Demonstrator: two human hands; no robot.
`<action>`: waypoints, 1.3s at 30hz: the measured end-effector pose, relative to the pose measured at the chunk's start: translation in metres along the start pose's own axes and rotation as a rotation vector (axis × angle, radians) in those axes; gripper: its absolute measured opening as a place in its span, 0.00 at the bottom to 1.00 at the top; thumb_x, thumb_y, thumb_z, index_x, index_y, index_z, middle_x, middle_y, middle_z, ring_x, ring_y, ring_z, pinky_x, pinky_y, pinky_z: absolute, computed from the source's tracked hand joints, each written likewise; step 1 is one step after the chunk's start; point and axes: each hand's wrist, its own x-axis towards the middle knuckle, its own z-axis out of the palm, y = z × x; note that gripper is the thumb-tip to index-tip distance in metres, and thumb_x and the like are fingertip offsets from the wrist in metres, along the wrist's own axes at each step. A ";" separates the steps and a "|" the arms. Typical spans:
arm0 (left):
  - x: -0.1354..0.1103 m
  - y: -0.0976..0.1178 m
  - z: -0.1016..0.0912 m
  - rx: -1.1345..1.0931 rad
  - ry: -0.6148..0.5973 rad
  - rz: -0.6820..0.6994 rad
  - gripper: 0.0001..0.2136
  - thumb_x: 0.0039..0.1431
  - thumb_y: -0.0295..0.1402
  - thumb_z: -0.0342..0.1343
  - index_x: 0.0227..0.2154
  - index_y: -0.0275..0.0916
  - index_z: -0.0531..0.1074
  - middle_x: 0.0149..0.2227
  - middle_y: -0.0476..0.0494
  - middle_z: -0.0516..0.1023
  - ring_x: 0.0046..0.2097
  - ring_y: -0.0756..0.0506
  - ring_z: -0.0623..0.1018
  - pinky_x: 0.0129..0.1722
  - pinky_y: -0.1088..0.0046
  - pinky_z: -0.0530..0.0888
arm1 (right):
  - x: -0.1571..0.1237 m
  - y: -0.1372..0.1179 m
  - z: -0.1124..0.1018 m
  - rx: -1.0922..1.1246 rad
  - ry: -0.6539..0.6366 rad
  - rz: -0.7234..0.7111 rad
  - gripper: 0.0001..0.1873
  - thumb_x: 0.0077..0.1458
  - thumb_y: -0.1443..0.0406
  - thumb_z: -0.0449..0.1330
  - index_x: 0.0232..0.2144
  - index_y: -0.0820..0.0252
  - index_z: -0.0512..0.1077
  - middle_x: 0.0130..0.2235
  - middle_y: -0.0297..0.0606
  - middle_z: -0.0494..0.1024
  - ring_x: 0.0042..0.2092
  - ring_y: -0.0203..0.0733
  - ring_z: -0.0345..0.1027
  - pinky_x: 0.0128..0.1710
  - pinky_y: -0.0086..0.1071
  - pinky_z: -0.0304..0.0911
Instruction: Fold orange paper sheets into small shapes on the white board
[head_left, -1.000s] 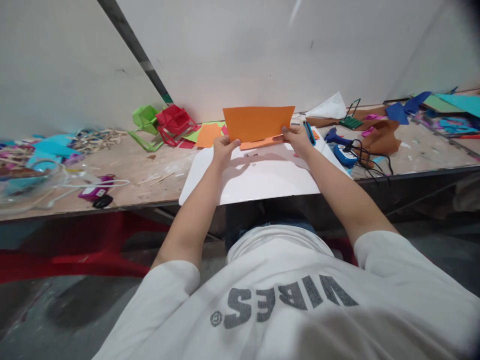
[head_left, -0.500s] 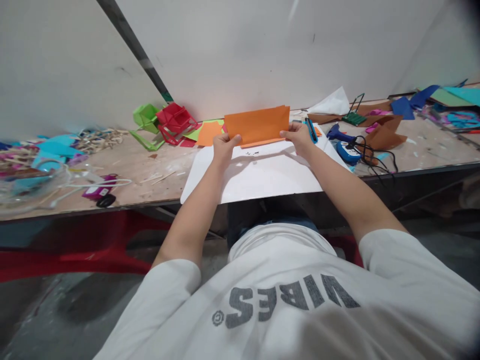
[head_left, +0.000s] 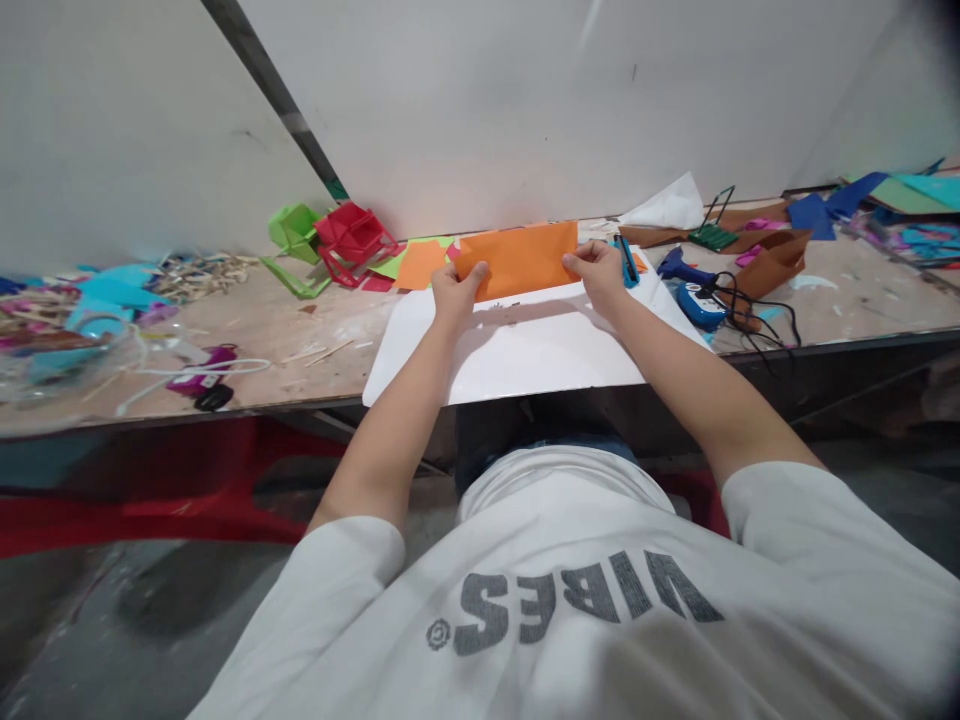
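Note:
Between my two hands is an orange sheet of paper (head_left: 525, 260), held up just over the white board (head_left: 547, 350). My left hand (head_left: 456, 290) is closed on its left edge, thumb on the near face and fingers behind. At the right edge, my right hand (head_left: 598, 268) pinches the sheet between thumb and fingers. A blue utility knife (head_left: 625, 262) lies beside my right hand. Flat orange and yellow-green paper pieces (head_left: 418, 264) lie just left of my left hand.
Red and green folded models (head_left: 352, 240) stand at the back left. A magenta device (head_left: 202, 372) with a white cord lies near the front edge. To the right are a blue glue gun (head_left: 697, 300) with black cable, brown paper (head_left: 772, 265) and a white paper cone (head_left: 667, 203).
The orange paper has come down slightly and tilted, and its lower flap no longer shows apart. Both hands keep their grip on its side edges.

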 end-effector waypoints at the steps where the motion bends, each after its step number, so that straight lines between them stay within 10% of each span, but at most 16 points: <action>1: 0.001 0.000 0.001 0.015 0.020 0.004 0.21 0.59 0.47 0.83 0.28 0.41 0.78 0.29 0.49 0.79 0.33 0.48 0.78 0.34 0.73 0.76 | 0.000 0.001 0.000 0.015 -0.007 -0.003 0.24 0.49 0.60 0.85 0.29 0.49 0.71 0.33 0.29 0.78 0.40 0.42 0.77 0.51 0.39 0.81; 13: 0.006 0.002 -0.007 0.113 0.055 0.099 0.39 0.49 0.50 0.89 0.60 0.47 0.77 0.61 0.36 0.86 0.56 0.38 0.88 0.53 0.63 0.85 | -0.005 -0.003 -0.005 0.082 -0.115 0.037 0.27 0.46 0.62 0.83 0.46 0.47 0.77 0.37 0.31 0.87 0.45 0.49 0.87 0.56 0.47 0.86; 20: 0.004 0.034 -0.035 0.025 -0.558 -0.307 0.24 0.43 0.46 0.87 0.43 0.41 0.92 0.41 0.39 0.92 0.41 0.37 0.91 0.43 0.63 0.87 | -0.016 -0.024 0.000 0.147 -0.162 0.159 0.12 0.43 0.71 0.75 0.32 0.53 0.83 0.36 0.33 0.89 0.43 0.45 0.85 0.52 0.39 0.83; 26: -0.003 0.051 -0.014 0.044 -1.015 -0.543 0.24 0.41 0.42 0.92 0.39 0.39 0.92 0.41 0.32 0.94 0.42 0.30 0.94 0.39 0.60 0.88 | -0.030 -0.035 0.004 0.085 -0.268 0.236 0.14 0.42 0.71 0.80 0.32 0.56 0.83 0.32 0.33 0.86 0.39 0.43 0.82 0.48 0.36 0.79; 31: -0.004 0.044 0.023 0.051 -0.696 -0.583 0.19 0.46 0.33 0.90 0.41 0.38 0.93 0.46 0.29 0.95 0.45 0.29 0.93 0.49 0.54 0.88 | -0.034 -0.043 0.014 0.203 -0.138 0.318 0.29 0.41 0.67 0.80 0.48 0.51 0.80 0.33 0.27 0.85 0.39 0.42 0.82 0.45 0.33 0.79; 39: -0.017 0.018 0.064 -0.103 -0.344 -0.564 0.14 0.53 0.34 0.83 0.41 0.40 0.88 0.43 0.34 0.94 0.48 0.31 0.92 0.56 0.53 0.86 | -0.028 -0.045 0.038 0.223 -0.135 0.536 0.16 0.47 0.70 0.77 0.39 0.55 0.80 0.38 0.36 0.89 0.41 0.48 0.86 0.46 0.41 0.88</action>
